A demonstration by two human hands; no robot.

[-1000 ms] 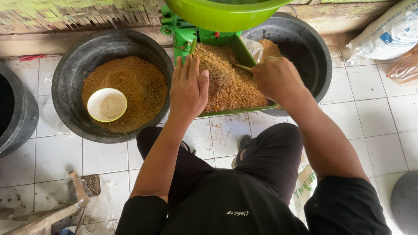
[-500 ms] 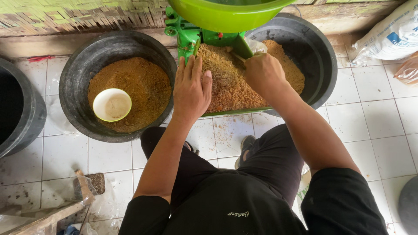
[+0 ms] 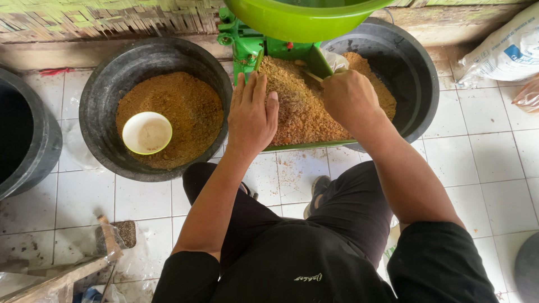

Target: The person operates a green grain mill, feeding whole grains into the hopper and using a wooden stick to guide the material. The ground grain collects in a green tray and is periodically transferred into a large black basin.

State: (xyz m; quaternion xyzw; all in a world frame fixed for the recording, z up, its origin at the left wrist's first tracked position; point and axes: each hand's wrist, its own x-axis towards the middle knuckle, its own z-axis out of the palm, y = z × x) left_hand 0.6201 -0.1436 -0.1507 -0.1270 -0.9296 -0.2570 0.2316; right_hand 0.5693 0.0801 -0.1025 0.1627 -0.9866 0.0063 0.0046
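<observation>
We crouch at a green tray (image 3: 314,146) heaped with brown meal (image 3: 297,106) under a green machine (image 3: 247,47). Our left hand (image 3: 252,115) lies open and flat on the heap; our right hand (image 3: 349,98) closes around a thin stick (image 3: 310,76). A careless sweep could push meal over the tray's rim onto the tiled floor (image 3: 477,163).

A single head-worn camera looks steeply down from close above the person's own lap and forearms, facing forward toward the wall, taking in the white tiled floor (image 3: 494,163) and black tubs (image 3: 101,95) ahead.
</observation>
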